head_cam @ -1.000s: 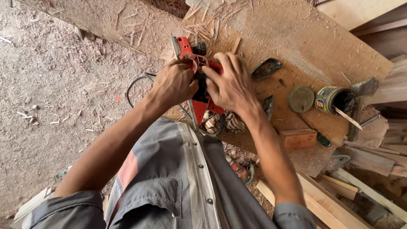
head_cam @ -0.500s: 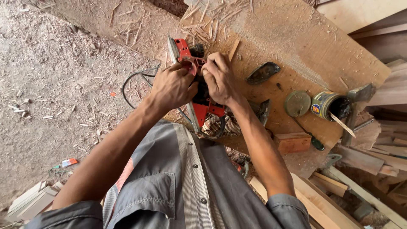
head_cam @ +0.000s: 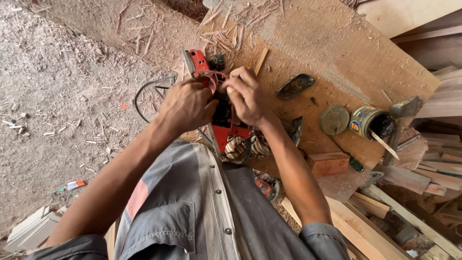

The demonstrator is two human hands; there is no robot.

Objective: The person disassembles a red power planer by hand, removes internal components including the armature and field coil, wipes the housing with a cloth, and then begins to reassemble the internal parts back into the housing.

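A dusty workshop floor thick with sawdust [head_cam: 57, 96] and wood chips lies below, and a broad plywood bench top [head_cam: 346, 53] slants across the upper right, littered with shavings. On the near edge of that bench lies a red electric hand planer [head_cam: 219, 103], tipped over so that its workings face up, its black power cord [head_cam: 149, 91] looping off to the floor at the left.

Both hands are on the planer. The left hand [head_cam: 187, 106] is curled around the left side of the body, fingers closed on it to steady it. The right hand [head_cam: 248, 98] has its fingertips drawn together in a pinch at the red ring-shaped part near the front of the tool (what it pinches there, if anything small, is too hidden to tell). A checked cloth [head_cam: 245, 147] lies bunched just under the tool's rear end.

As for progress, the tool looks to be in the middle of being adjusted or fitted, by my judgement: it is not set down flat, no workpiece lies beneath it, and nothing shows the job on it finished.

Farther right on the bench are a dark oval sharpening stone [head_cam: 294, 85], a round tin lid [head_cam: 334, 119], an open tin [head_cam: 368, 121] with a stick in it, and a small wooden block [head_cam: 329, 162]. Offcut boards [head_cam: 433, 168] pile up at the right.
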